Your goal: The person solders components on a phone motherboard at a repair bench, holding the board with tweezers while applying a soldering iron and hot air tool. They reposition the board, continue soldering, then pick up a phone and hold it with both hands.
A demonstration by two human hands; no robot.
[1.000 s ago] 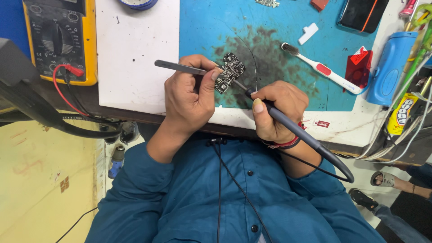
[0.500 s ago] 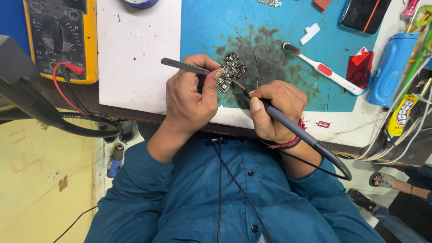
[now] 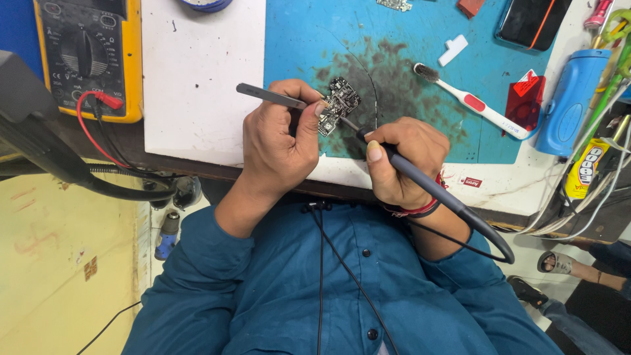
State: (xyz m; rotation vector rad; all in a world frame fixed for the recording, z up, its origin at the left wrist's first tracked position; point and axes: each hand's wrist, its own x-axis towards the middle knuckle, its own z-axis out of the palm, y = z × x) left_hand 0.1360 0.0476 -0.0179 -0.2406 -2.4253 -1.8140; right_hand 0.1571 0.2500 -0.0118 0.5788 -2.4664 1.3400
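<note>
Left hand (image 3: 279, 141) pinching slim grey metal tweezers (image 3: 269, 96) against a small dark circuit board (image 3: 336, 105), board lying on the stained blue mat (image 3: 394, 39) on the counter (image 3: 197, 72); right hand (image 3: 401, 161) clenched round a black soldering iron (image 3: 427, 187), tip touching the board; white toothbrush (image 3: 470, 102) just beside, yellow multimeter (image 3: 85, 52) well apart at left

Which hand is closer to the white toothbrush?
The right hand. It grips the soldering iron just below-left of the toothbrush on the blue mat. The left hand, holding tweezers at the small circuit board, sits farther away, across the board.
</note>
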